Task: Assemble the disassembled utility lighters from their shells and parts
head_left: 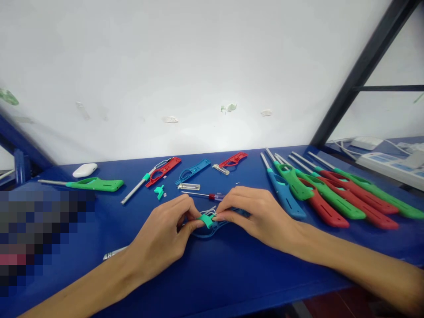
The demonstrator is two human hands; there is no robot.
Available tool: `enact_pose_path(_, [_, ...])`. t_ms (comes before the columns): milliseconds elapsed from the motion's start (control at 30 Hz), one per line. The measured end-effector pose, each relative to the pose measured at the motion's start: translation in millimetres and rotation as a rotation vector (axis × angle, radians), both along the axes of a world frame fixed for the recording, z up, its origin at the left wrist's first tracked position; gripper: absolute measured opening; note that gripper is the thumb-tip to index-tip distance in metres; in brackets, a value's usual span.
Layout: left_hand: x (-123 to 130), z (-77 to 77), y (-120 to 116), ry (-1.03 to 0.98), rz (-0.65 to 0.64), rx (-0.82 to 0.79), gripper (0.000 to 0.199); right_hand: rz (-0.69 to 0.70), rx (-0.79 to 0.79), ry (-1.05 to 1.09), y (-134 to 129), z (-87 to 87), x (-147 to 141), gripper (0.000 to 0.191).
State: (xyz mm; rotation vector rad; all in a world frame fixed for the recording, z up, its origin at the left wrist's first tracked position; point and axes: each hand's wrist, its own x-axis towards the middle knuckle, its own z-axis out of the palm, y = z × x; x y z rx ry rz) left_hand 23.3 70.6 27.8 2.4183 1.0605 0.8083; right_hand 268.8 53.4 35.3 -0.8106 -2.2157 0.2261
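Observation:
My left hand (167, 227) pinches a teal trigger piece (207, 221) between thumb and fingertips. Thin white wires (209, 211) run by its top edge. At its right end, my right hand (261, 216) has thumb and fingers pressed together near the wires; what exactly they grip is too small to make out. Beneath both hands lies a blue lighter half-shell (217, 229), partly hidden by the fingers. A silver lighter tube (114, 253) pokes out from behind my left forearm. Just beyond my hands lies a screwdriver (216, 197) with a clear purple-red handle.
Several long lighters (341, 194) lie side by side at the right. Farther back are an opened red lighter (164, 171), a blue half-shell (194, 171), a red half-shell (234, 159), a clear fuel tank (189, 187) and a green lighter (96, 184). A power strip (394, 165) sits far right.

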Motion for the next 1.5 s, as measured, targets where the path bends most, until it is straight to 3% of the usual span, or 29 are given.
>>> enact_pose_path(200, [0,1.4,-1,0.0,-0.004,-0.001,0.013,0.027,-0.063,0.067,-2,2.6,-1,0.003])
enact_pose_path(600, [1,1.3,-1,0.022,0.004,-0.006,0.012,0.001,-0.438,0.252,-4,10.7,-6,0.01])
enact_pose_path(800, [-1,0.2,-1,0.034,-0.002,0.008,0.012,-0.054,-0.581,0.324,-1,6.4,-7,0.021])
enact_pose_path(1167, [0,-1.1,-4,0.032,-0.006,0.024,0.011,0.017,-0.791,0.521,-2,10.9,-12,0.027])
enact_pose_path(1500, [-2,-3.6,-5,0.054,-0.037,0.079,0.012,0.042,-0.94,0.457,5,6.9,-8,0.034])
